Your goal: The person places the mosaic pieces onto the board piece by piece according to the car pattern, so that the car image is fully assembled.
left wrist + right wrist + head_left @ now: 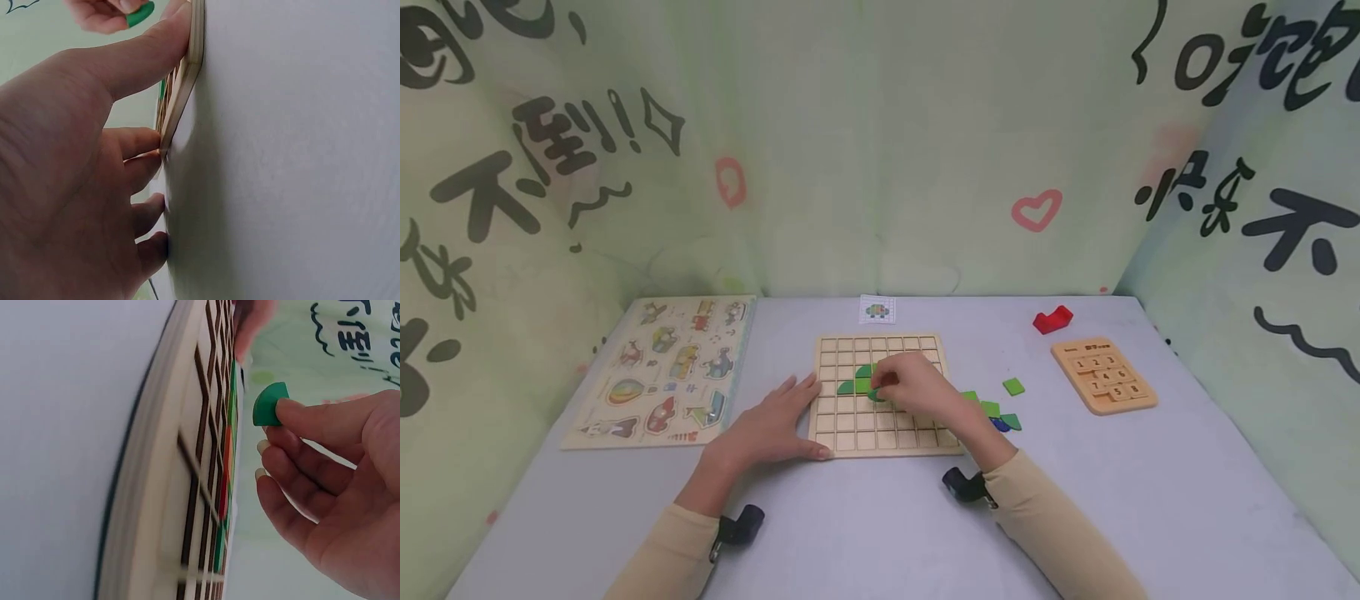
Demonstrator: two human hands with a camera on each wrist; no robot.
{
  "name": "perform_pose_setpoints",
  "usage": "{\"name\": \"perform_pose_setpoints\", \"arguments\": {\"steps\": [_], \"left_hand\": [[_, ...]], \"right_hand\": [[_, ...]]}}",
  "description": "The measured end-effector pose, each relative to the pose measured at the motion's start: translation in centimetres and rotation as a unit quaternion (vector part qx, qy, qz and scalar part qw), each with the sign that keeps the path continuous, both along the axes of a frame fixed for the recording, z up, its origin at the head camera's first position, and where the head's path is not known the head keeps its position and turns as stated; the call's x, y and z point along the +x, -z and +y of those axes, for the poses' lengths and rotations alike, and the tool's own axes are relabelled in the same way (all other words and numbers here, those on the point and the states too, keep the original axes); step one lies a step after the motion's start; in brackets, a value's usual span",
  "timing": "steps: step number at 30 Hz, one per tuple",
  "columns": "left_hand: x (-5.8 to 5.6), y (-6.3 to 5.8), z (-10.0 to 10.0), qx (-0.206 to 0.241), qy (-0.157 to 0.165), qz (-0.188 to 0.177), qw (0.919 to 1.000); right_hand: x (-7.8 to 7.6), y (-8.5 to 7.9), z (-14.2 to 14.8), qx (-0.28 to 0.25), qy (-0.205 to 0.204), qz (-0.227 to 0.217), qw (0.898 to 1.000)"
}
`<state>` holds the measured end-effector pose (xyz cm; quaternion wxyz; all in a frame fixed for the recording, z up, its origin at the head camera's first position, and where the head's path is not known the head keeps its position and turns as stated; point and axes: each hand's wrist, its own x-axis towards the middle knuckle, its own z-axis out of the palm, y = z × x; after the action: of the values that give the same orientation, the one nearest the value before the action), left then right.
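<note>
A wooden grid board lies flat on the table in front of the person. My left hand rests along its left side, fingers spread, with the thumb against the near left corner. Over the middle of the board, my right hand pinches a dark green quarter-round tile between thumb and fingertips; in the right wrist view it is held off the grid. Green tiles sit in cells left of that hand. Red tiles also show on the board in the right wrist view; the hand hides them from the head view.
Several loose tiles, including a light green square and blue ones, lie right of the board. A small pattern card is behind it. A picture puzzle lies left; a number puzzle and red block lie right.
</note>
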<state>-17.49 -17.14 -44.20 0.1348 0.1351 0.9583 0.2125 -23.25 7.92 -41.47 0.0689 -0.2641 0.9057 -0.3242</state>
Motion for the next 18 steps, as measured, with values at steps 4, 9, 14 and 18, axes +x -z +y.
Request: {"name": "perform_pose_setpoints", "arguments": {"steps": [4,9,14,18], "left_hand": [[-0.1,0.2,-0.1,0.000,0.001,0.000,1.0000],[-0.2,0.5,-0.1,0.003,0.006,0.005,1.0000],[-0.4,0.7,0.0,0.003,0.009,0.013,0.9999],[-0.3,0.6,-0.1,0.002,0.009,0.015,0.9998]], "right_hand": [[0.2,0.3,-2.0,-0.010,0.002,-0.013,1.000],[0.4,0.5,-3.8,-0.015,0.007,-0.027,0.999],[0.5,0.8,-4.6,0.012,0.018,-0.012,1.000],[0.8,0.6,-4.9,0.047,0.026,0.011,0.999]]}}
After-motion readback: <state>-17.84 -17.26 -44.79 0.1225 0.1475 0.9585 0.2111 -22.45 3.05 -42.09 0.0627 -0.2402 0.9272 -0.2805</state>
